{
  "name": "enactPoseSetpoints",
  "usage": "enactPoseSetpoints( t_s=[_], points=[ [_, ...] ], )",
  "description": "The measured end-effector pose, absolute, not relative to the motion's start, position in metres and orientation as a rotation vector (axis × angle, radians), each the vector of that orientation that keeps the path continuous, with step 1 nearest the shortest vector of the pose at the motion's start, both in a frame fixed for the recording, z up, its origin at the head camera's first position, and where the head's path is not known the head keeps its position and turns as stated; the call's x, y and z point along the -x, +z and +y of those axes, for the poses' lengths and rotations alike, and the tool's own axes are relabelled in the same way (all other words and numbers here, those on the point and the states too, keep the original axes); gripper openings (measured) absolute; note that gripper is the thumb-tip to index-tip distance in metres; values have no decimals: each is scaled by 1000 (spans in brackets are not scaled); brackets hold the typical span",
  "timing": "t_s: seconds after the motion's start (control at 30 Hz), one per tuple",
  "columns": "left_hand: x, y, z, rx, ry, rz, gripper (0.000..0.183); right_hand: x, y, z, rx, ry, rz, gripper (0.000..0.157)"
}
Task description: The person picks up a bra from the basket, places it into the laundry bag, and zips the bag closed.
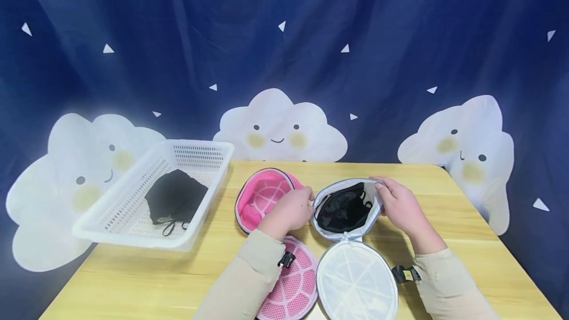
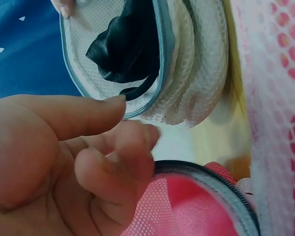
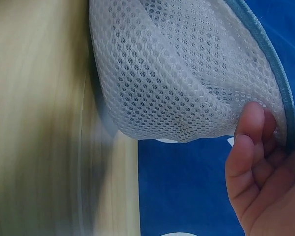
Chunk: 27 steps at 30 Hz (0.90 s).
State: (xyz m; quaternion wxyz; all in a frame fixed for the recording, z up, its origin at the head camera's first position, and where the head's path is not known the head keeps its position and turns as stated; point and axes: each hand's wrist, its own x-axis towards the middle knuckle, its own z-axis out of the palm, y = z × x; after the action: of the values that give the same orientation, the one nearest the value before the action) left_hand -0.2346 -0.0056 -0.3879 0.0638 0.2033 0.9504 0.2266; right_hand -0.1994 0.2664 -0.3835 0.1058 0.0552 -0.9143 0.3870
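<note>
A white mesh laundry bag (image 1: pixel 346 235) stands unzipped, its round lid (image 1: pixel 357 280) folded down toward the person. Inside it lies a black cloth item with thin straps (image 1: pixel 344 209). My right hand (image 1: pixel 401 206) grips the far right part of the bag's rim; in the right wrist view its fingers (image 3: pixel 250 123) curl over the blue-grey zip edge (image 3: pixel 273 54). The left hand (image 1: pixel 291 211) pinches the left rim between thumb (image 2: pixel 101 115) and bent fingers. Beneath that forearm is a pink mesh laundry bag (image 1: pixel 251 206), also unzipped, with its lid (image 1: pixel 291 285) folded down.
A white plastic basket (image 1: pixel 129 238) stands at the table's left, with a black cloth item with cords (image 1: pixel 175 196) in it. The wooden table (image 1: pixel 444 201) ends at a blue cloud-print curtain (image 1: pixel 284 63). Dark bands (image 1: pixel 405 274) circle both sleeves.
</note>
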Motion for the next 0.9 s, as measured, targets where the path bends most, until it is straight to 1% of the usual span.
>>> enactPoseSetpoints(
  t_s=[0.07, 0.1, 0.27, 0.43, 0.63, 0.9],
  points=[
    [236, -389, -5, -605, 681, 2871, 12, 200, -383, 267, -164, 1138, -2695, 41],
    [236, -390, -5, -603, 679, 2866, 9, 200, -383, 267, -164, 1139, -2695, 41],
    [237, -393, -4, -632, 642, 2837, 18, 200, -382, 268, -157, 1153, -2703, 42],
    [240, -399, -3, -636, 699, 2803, 23, 199, -384, 269, -157, 1155, -2709, 43],
    [242, -400, -4, -611, 825, 2719, 20, 200, -383, 269, -170, 1157, -2702, 43],
    [237, -393, -12, -562, 1023, 2579, 17, 201, -387, 271, -172, 1158, -2731, 42]
  ],
)
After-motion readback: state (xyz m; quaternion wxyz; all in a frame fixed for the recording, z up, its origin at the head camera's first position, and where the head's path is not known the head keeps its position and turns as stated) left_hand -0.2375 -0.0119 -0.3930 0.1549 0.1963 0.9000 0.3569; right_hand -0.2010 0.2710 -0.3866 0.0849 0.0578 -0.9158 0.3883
